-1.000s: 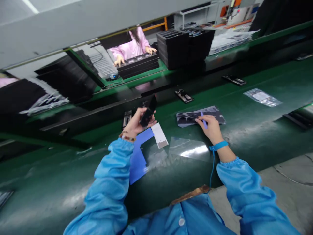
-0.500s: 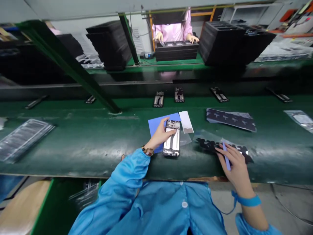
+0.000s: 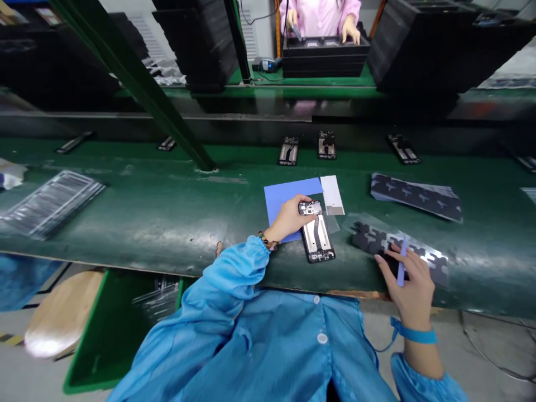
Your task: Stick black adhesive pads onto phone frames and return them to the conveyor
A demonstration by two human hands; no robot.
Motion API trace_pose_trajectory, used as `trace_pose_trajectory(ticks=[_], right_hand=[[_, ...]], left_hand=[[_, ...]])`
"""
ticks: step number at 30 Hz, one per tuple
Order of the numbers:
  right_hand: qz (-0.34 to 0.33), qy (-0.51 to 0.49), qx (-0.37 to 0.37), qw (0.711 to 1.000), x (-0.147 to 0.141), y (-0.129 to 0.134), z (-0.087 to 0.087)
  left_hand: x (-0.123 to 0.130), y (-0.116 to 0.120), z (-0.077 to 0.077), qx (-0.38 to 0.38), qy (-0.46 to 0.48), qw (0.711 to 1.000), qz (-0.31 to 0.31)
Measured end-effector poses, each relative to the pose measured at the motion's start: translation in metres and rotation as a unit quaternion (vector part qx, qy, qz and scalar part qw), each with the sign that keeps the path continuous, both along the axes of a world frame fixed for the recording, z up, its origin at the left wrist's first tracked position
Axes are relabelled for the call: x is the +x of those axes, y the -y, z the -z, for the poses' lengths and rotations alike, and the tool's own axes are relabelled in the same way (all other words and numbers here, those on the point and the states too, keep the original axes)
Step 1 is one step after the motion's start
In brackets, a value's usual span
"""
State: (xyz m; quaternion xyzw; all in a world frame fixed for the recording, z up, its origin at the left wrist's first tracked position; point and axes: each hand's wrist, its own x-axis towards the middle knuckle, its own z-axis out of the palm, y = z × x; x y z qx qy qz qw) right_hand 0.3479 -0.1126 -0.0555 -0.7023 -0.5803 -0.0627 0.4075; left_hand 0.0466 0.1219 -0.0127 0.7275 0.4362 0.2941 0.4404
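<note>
My left hand grips an opened phone by its upper end, with the inner side facing up. The phone is tilted a little on the green bench. Between the fingers of my right hand is a thin light-purple plastic stick. These fingertips are at a clear sheet of black die-cut stickers; whether they pinch a sticker I cannot tell. Partly beneath my left hand lies a blue sheet. A white card lies beside it, behind the phone.
More sticker sheets are stacked at the right. Several opened phones lie along the back of the bench. Clear plastic trays are at the left, and a green bin is below. Opposite, a co-worker handles black trays. A slanted green post rises from the bench.
The view has shifted downward and a little left. In my left hand the phone has turned, its lower end now pointing rightward. My right hand still holds the stick over the sticker sheet.
</note>
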Motion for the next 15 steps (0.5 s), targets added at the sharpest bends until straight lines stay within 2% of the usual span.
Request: trace_pose_trajectory(ticks=[5,15], right_hand=[[0.014,-0.013,-0.006,1.000,-0.0025,-0.0011,-0.0025],[0.042,-0.021,-0.019,0.999,-0.0010,-0.0002,-0.0037]], left_hand=[[0.0027,0.0018,-0.0072,0.062,-0.059,0.996,0.027],[0.0021,0.0083,-0.0004,0.153,-0.101,0.979,0.091]])
